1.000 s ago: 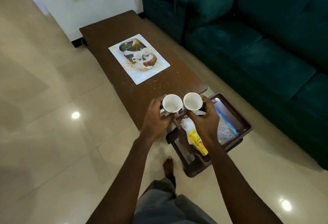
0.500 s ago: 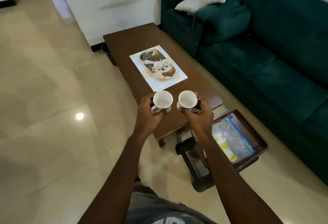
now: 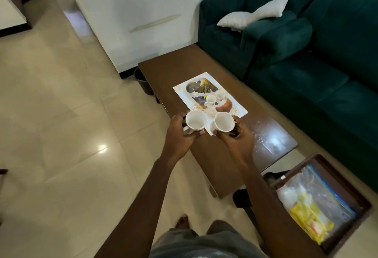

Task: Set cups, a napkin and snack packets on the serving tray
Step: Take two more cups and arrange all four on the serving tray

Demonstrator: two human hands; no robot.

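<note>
Now carrying two cups toward the serving tray (image 3: 184,91) on the bench (image 3: 221,155).

I am lowering both over the tray's near corner, and I judge it best to keep them level and land them on bare tray beside the printed picture. My left hand (image 3: 180,135) is gripping the left cup (image 3: 196,120) and my right hand (image 3: 238,139) the right cup (image 3: 224,122). Snack packets (image 3: 311,219) are lying in a bag in the brown box (image 3: 347,180), well apart; no writing is legible.
</note>
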